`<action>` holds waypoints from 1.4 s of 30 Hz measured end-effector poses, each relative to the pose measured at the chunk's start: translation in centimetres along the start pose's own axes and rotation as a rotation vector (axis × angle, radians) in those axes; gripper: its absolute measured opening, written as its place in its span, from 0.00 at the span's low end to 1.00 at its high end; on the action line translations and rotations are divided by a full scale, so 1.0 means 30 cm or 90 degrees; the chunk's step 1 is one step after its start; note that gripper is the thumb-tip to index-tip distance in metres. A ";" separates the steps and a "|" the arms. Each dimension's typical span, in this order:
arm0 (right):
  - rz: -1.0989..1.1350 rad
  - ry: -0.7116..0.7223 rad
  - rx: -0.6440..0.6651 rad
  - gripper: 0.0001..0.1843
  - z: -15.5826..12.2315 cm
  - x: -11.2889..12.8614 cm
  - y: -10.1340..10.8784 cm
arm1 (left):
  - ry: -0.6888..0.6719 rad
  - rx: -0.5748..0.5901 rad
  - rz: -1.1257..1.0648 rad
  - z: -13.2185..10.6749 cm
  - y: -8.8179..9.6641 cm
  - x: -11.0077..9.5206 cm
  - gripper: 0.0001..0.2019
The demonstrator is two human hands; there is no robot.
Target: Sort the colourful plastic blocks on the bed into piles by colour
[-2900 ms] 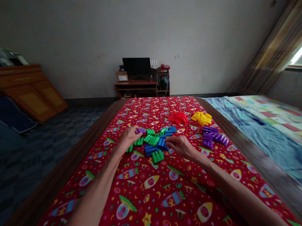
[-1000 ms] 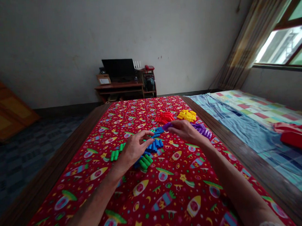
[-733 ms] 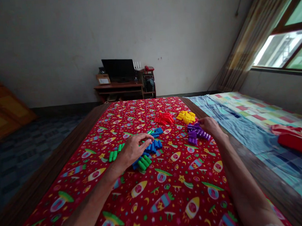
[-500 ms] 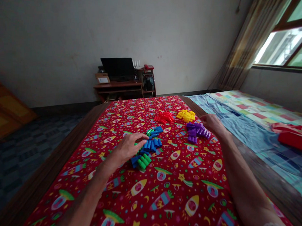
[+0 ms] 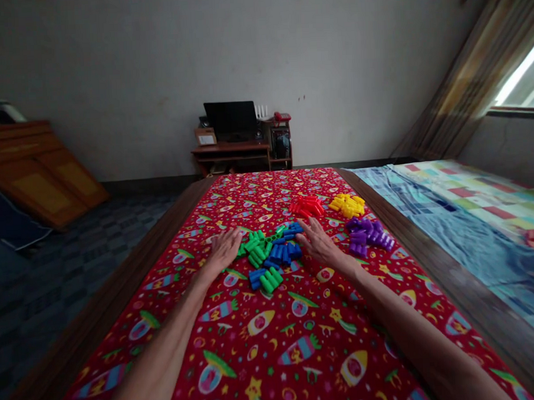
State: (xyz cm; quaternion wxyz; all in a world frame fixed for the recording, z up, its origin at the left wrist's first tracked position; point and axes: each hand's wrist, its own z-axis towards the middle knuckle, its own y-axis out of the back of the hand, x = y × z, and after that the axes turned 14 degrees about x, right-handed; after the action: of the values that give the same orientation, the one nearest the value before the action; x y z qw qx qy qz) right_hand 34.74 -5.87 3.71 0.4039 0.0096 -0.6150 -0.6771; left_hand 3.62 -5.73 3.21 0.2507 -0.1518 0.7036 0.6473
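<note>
1. The left hand [image 5: 227,247] is open and holds nothing; its fingers stretch forward, palm down, just left of the green pieces [image 5: 255,247]. Whether its fingertips touch them, I cannot tell.
2. The right hand [image 5: 318,243] is open too, fingers spread and bare of any piece. It reaches in from the right, its fingertips just beside the blue pieces [image 5: 280,254]; contact there is unclear.
3. Green and blue pieces lie mixed together between the two hands. Each looks like a few short tubes joined side by side.
4. Within that heap, green lies mostly on the left and blue mostly on the right. One green piece lies at the near end, beside a blue one.
5. The purple pieces [image 5: 368,235] lie in their own pile, right of the right hand and apart from it.
6. The red pieces [image 5: 307,206] form a pile beyond the right hand.
7. The yellow pieces [image 5: 347,205] are piled just right of the red, beyond the purple.
8. All five colours rest on a red patterned cloth [image 5: 278,353], which covers the desk [image 5: 454,280] except for dark strips along both sides.
9. A bed [image 5: 479,196] with checked covers stands along the right side.
10. Past the far end, a stand [image 5: 238,147] against the wall holds a black monitor [image 5: 230,120], a box [image 5: 206,136] and a red phone [image 5: 282,116].
11. A wooden cabinet [image 5: 48,168] stands on the left; a curtain [image 5: 474,90] hangs beside the window [image 5: 525,79] on the right.
</note>
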 end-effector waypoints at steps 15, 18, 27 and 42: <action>0.170 0.100 0.138 0.29 0.054 0.243 -0.151 | -0.144 0.072 -0.132 -0.012 0.024 -0.116 0.29; 0.181 0.109 0.184 0.24 0.057 0.261 -0.098 | -0.115 0.053 -0.164 -0.014 0.045 -0.096 0.30; 0.033 0.105 0.213 0.23 0.139 0.293 -0.095 | -0.065 0.040 -0.203 -0.035 0.069 -0.099 0.28; 0.102 -0.180 0.055 0.15 0.125 -0.004 0.157 | -0.074 0.012 -0.357 -0.012 0.065 -0.108 0.29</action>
State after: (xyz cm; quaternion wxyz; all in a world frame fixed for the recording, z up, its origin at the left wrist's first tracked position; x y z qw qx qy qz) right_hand 35.45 -2.32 8.53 0.3651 -0.1179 -0.6929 -0.6105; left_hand 5.20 -6.23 6.63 0.4612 -0.3006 0.6247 0.5537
